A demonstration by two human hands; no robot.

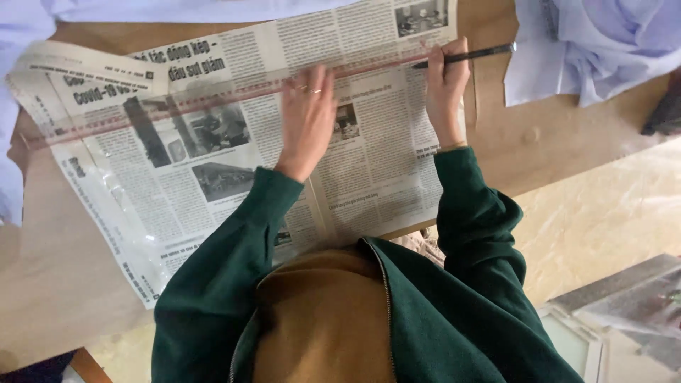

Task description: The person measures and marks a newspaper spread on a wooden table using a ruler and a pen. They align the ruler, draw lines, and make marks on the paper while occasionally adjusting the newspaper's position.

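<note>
An open newspaper (177, 177) lies spread on a light wooden table (539, 149). A long clear ruler (177, 106) with reddish markings stretches across the paper from the left edge to the upper right. My left hand (306, 117), with rings on its fingers, presses flat on the ruler near its middle. My right hand (445, 89) grips a dark pen (482, 53) whose tip rests against the ruler's right part. Both arms wear dark green sleeves.
Pale lilac cloth (596, 42) lies bunched at the table's top right, and more pale fabric (10, 128) runs along the top and left edges. A dark object (667, 113) sits at the right edge. Beige floor (603, 213) and a plastic-covered box (631, 305) show at lower right.
</note>
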